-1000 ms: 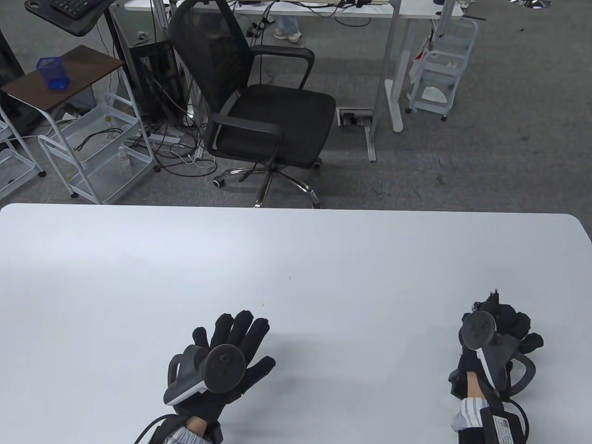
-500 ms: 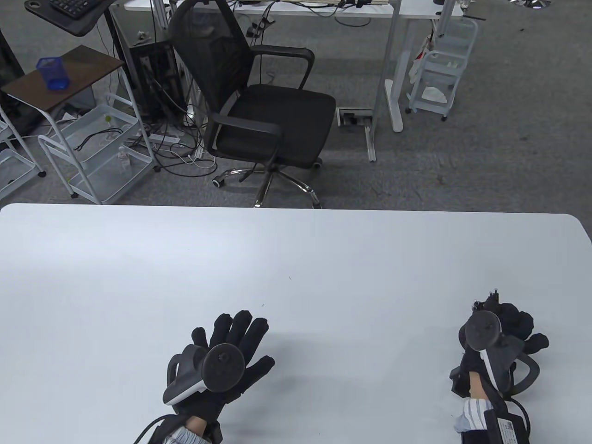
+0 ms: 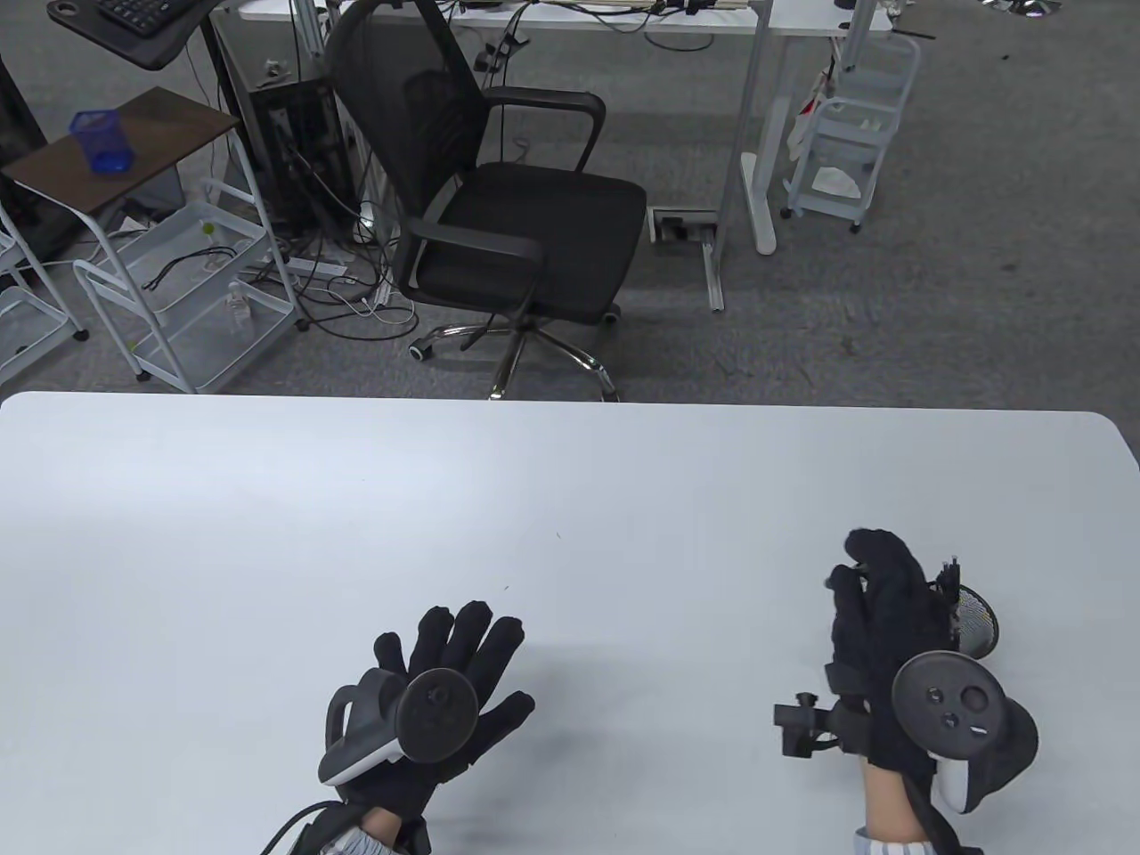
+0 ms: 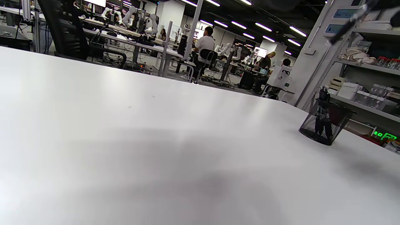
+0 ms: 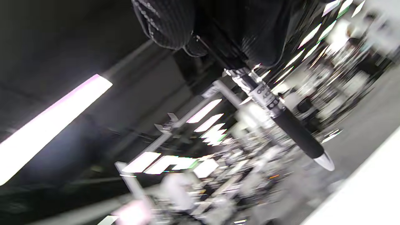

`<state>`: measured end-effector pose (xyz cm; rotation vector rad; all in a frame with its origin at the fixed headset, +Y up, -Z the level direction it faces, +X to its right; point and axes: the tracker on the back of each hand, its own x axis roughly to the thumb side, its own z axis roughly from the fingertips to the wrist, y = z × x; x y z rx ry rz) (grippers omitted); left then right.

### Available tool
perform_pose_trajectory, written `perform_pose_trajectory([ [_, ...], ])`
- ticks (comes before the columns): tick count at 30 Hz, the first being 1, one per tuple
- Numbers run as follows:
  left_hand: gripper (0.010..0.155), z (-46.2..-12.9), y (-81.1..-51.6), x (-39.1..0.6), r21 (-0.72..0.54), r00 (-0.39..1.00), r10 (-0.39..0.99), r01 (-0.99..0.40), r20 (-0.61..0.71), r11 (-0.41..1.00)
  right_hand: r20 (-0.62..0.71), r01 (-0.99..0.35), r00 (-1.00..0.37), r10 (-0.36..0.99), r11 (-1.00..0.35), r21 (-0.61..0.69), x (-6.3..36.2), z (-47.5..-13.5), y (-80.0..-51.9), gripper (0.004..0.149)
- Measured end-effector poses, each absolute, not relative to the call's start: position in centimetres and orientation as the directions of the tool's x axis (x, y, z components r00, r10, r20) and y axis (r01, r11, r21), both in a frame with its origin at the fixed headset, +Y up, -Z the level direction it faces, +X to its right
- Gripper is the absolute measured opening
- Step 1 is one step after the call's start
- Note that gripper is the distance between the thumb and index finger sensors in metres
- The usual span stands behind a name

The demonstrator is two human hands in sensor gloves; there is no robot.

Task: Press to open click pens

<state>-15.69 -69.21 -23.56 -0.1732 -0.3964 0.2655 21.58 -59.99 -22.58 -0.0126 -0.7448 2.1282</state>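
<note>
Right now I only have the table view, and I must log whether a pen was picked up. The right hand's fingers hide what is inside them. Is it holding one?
Observer: Yes. In the right wrist view the right hand grips a pen that has a black grip section and a silver cone end, and the pen sticks out past the fingers.
Operator: Is the writing point out?
Observer: I cannot tell, because that view is blurred at the cone.
Operator: And the cup beside that hand?
Observer: The left wrist view shows the mesh pen cup standing upright on the table with dark pens inside.
</note>
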Motion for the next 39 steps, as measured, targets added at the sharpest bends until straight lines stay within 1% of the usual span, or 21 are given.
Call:
perform_pose_trajectory([
  [3, 0.07, -23.4, -68.9, -15.7, -0.204, 0.886, 0.29, -0.229, 0.361, 0.952, 0.397, -0.847, -0.491, 0.775, -0.318, -0.426, 18.3, -21.0, -59.2, 0.046],
  [4, 0.07, -23.3, -68.8, -15.8, -0.201, 0.885, 0.292, -0.232, 0.362, 0.952, 0.426, -0.873, -0.45, 0.785, -0.285, -0.396, 17.4, -20.6, -59.1, 0.046],
  [8, 0.07, -23.1, -68.6, -15.9, -0.189, 0.883, 0.295, -0.24, 0.365, 0.952, 0.475, -0.941, -0.303, 0.826, -0.18, -0.288, 14.8, -20.1, -59.8, 0.047],
  [11, 0.07, -23.0, -68.5, -15.8, -0.188, 0.886, 0.291, -0.237, 0.362, 0.953, 0.48, -0.957, -0.242, 0.843, -0.127, -0.259, 14.1, -20.4, -60.8, 0.049],
  [12, 0.07, -23.0, -68.5, -15.8, -0.186, 0.887, 0.289, -0.235, 0.361, 0.954, 0.476, -0.959, -0.228, 0.849, -0.11, -0.262, 14.0, -20.7, -61.0, 0.05],
  [15, 0.069, -23.1, -68.5, -15.9, -0.183, 0.887, 0.296, -0.244, 0.355, 0.952, 0.456, -0.967, -0.227, 0.861, -0.143, -0.211, 14.2, -21.2, -61.8, 0.052],
  [18, 0.068, -23.2, -68.5, -16.0, -0.183, 0.886, 0.303, -0.252, 0.351, 0.95, 0.429, -0.969, -0.208, 0.879, -0.126, -0.213, 14.8, -21.7, -62.5, 0.063],
  [21, 0.068, -23.1, -68.5, -15.9, -0.18, 0.889, 0.296, -0.246, 0.349, 0.952, 0.392, -0.987, -0.12, 0.912, -0.066, -0.149, 15.2, -22.2, -63.1, 0.075],
  [23, 0.068, -23.1, -68.5, -15.8, -0.179, 0.891, 0.29, -0.24, 0.35, 0.954, 0.353, -0.996, -0.051, 0.934, -0.022, -0.084, 15.1, -22.6, -63.5, 0.073],
  [24, 0.068, -23.0, -68.5, -15.8, -0.178, 0.892, 0.287, -0.237, 0.35, 0.955, 0.329, -0.999, -0.011, 0.944, 0.002, -0.039, 14.9, -22.8, -63.7, 0.069],
  [26, 0.068, -23.0, -68.5, -15.7, -0.179, 0.893, 0.283, -0.233, 0.351, 0.956, 0.296, -0.999, 0.049, 0.954, 0.046, 0.016, 14.5, -23.2, -64.2, 0.056],
  [29, 0.068, -23.1, -68.6, -15.7, -0.179, 0.894, 0.281, -0.231, 0.35, 0.956, 0.26, -0.983, 0.165, 0.951, 0.138, 0.119, 13.9, -23.7, -64.8, 0.048],
  [32, 0.068, -23.1, -68.5, -15.8, -0.178, 0.893, 0.282, -0.233, 0.349, 0.956, 0.249, -0.944, 0.315, 0.916, 0.275, 0.183, 13.5, -24.0, -65.5, 0.045],
  [33, 0.068, -23.1, -68.5, -15.8, -0.177, 0.893, 0.283, -0.234, 0.35, 0.956, 0.238, -0.912, 0.386, 0.891, 0.33, 0.244, 13.3, -24.2, -65.7, 0.045],
  [34, 0.068, -23.1, -68.5, -15.8, -0.176, 0.893, 0.283, -0.234, 0.35, 0.956, 0.232, -0.891, 0.426, 0.874, 0.362, 0.272, 13.2, -24.5, -66.1, 0.044],
  [36, 0.068, -23.1, -68.5, -15.8, -0.177, 0.893, 0.283, -0.234, 0.35, 0.956, 0.216, -0.88, 0.446, 0.869, 0.381, 0.285, 13.0, -24.8, -66.6, 0.045],
  [39, 0.068, -23.1, -68.5, -15.8, -0.178, 0.893, 0.284, -0.234, 0.349, 0.956, 0.22, -0.902, 0.412, 0.884, 0.362, 0.235, 12.4, -25.1, -67.2, 0.053],
])
